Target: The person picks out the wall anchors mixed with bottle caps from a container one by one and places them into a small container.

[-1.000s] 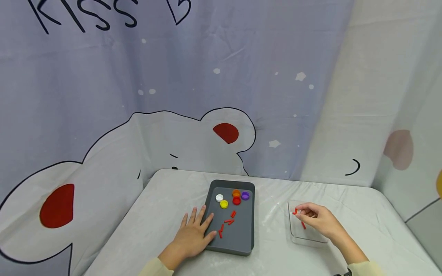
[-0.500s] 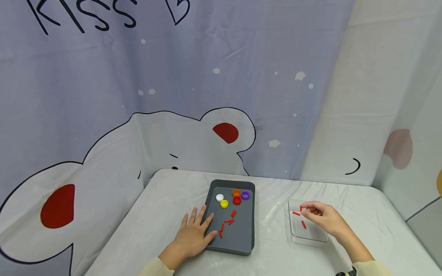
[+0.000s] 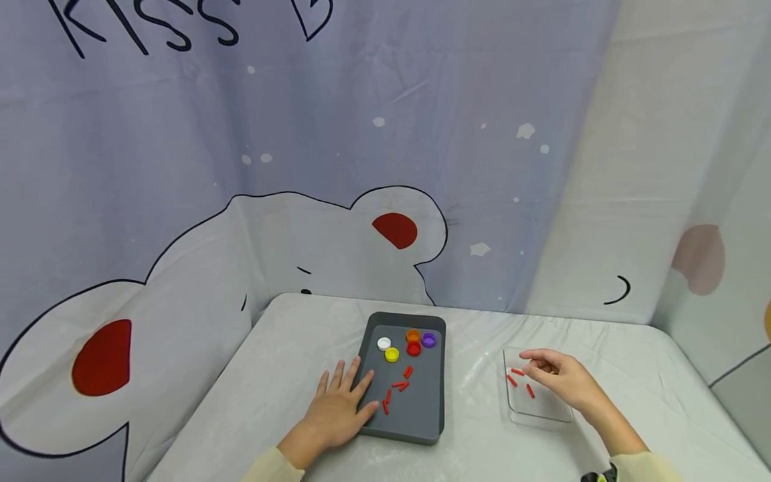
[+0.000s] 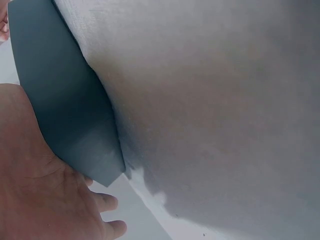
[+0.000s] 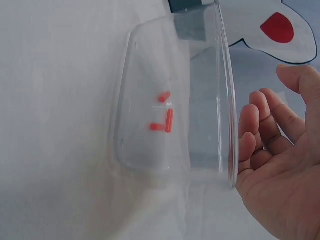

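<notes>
My left hand [image 3: 334,412] rests with spread fingers on the left rim of a grey tray [image 3: 418,415], its thumb reaching in beside short red sticks [image 3: 386,407]. In the left wrist view the palm lies against the tray's outer side [image 4: 65,90]. On the right, my right hand [image 3: 563,380] hovers over a clear plastic box [image 3: 539,420], fingers loosely bent and thumb apart, holding nothing. Three short red sticks [image 3: 531,391] lie on the box's floor. The right wrist view shows the same sticks [image 5: 169,121] through the clear wall, with the hand at the rim.
At the tray's far end sit small round caps: a white cap [image 3: 384,343], a yellow cap [image 3: 392,355], an orange cap [image 3: 413,336], a red cap [image 3: 413,349] and a purple cap [image 3: 429,340]. A white cloth covers the table [image 3: 476,375]. Behind it hangs a printed curtain [image 3: 337,134].
My right hand has let go of a red stick, which now lies in the clear box with two others. The fingers have parted. My left hand has stayed in place.
</notes>
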Demonstrator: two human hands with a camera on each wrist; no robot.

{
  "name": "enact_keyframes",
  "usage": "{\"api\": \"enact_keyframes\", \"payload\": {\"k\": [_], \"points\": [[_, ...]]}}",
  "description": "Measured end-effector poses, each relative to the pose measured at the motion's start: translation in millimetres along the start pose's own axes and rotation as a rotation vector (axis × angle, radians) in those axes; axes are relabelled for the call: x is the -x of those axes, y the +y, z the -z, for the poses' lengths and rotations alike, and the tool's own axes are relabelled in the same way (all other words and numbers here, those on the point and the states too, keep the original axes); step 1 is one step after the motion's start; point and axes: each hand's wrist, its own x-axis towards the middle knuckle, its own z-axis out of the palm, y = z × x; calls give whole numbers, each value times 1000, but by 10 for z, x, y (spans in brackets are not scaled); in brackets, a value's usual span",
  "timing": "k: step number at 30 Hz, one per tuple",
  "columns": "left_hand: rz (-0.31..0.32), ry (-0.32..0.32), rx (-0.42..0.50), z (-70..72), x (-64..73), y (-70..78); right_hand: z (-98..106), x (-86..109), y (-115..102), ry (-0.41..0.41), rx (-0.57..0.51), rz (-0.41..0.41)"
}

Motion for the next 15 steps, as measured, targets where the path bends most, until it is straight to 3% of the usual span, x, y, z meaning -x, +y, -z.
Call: {"api": "enact_keyframes", "payload": {"k": [15], "points": [[-14,-12,16,89,54,48,-332,-192,-235,-54,-42,12]]}}
